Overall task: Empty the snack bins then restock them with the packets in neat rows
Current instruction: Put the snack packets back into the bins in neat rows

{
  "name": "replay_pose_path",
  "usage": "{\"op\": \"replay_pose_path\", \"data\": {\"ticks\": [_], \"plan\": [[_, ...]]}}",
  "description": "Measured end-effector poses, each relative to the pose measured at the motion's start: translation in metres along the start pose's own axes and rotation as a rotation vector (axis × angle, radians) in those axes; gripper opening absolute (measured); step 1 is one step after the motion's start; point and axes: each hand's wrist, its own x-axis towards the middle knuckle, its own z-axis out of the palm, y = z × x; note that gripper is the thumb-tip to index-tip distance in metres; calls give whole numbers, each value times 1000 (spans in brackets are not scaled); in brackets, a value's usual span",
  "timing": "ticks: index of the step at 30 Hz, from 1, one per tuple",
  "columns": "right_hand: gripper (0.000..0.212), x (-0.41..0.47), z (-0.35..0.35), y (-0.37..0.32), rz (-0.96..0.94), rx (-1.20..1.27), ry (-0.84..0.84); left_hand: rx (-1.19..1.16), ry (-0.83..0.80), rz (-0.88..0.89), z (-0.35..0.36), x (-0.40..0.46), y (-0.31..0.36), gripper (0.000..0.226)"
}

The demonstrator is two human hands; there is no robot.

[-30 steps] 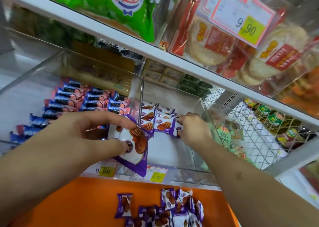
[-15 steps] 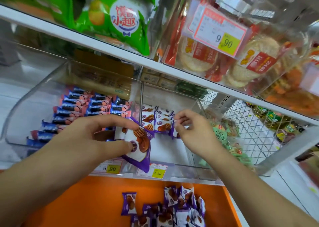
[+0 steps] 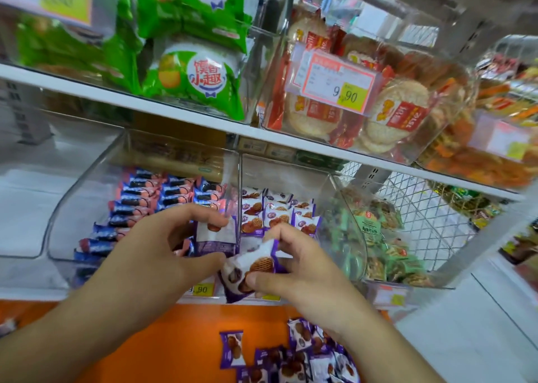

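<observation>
Both hands met in front of the middle clear bin point(image 3: 291, 176), just above its near lip. The left hand point(image 3: 151, 254) had its fingers curled and pinched a purple-and-white waffle packet point(image 3: 214, 237) between forefinger on top and thumb below, the packet standing upright against the divider between the left and middle bins. The right hand point(image 3: 302, 269) gripped a second packet point(image 3: 250, 266) of the same kind, thumb pressed on its near face and the other fingers curled over its far edge; this one lay tilted, its printed waffle facing up. The two packets sat just beside each other, close to touching (whether they did touch could not be told).

Inside the middle bin, matching packets in rows point(image 3: 276, 211) filled the far part, with bare floor nearer the front. The left bin point(image 3: 87, 208) held blue-and-pink packets point(image 3: 151, 196) lined up in rows. The right bin point(image 3: 352, 237) held green packets point(image 3: 375, 237) in a loose heap.

Below the shelf, on the orange surface point(image 3: 145, 339), lay a loose pile of purple packets point(image 3: 291, 359). Yellow price tags point(image 3: 201, 289) reading 9.90 hung on the bin fronts. On the shelf above were green snack bags point(image 3: 198, 77) and red-labelled rice crackers point(image 3: 401, 115).
</observation>
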Motion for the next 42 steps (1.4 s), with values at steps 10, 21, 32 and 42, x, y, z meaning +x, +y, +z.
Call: {"op": "replay_pose_path", "data": {"ticks": [10,21,32,42], "plan": [[25,57,-54,55,-25,-347,398,0,36,-31,-2,13,-15,49],[27,160,-74,113,-197,-1082,288,-37,29,-14,0,20,-23,48],[43,150,-70,111,-138,-1034,320,-53,-10,-10,1,17,-17,48],[55,47,-37,34,-299,-393,285,-82,-65,-54,1,8,-3,46]]}}
